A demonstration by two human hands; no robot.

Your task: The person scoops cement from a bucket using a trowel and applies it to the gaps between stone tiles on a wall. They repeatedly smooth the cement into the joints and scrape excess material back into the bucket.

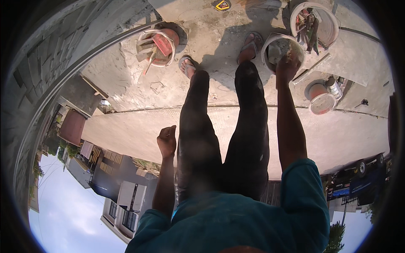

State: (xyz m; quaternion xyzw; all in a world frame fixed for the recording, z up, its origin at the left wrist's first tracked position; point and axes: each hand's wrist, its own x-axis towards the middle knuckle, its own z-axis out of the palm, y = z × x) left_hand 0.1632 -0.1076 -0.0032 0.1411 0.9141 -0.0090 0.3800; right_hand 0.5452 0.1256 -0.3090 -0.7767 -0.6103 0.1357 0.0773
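Note:
My right hand [288, 67] reaches down to the near right side of a pale round bucket [265, 52], just right of my right foot. Grey material [276, 51] shows inside that bucket. The fingers are in shadow and partly hidden at the bucket, so whether they grip anything does not show. My left hand [166, 141] hangs beside my left thigh, away from any object. Its fingers are curled closed and nothing can be seen in them.
Left of my feet, a bucket [174, 42] holds a red float-like tool and other tools. A larger bucket [333, 25] at the far right contains sticks and scraps. An orange-red pot-like container [319, 92] and a metal can [334, 87] lie nearby. A wooden strip [311, 68] rests on the dusty concrete.

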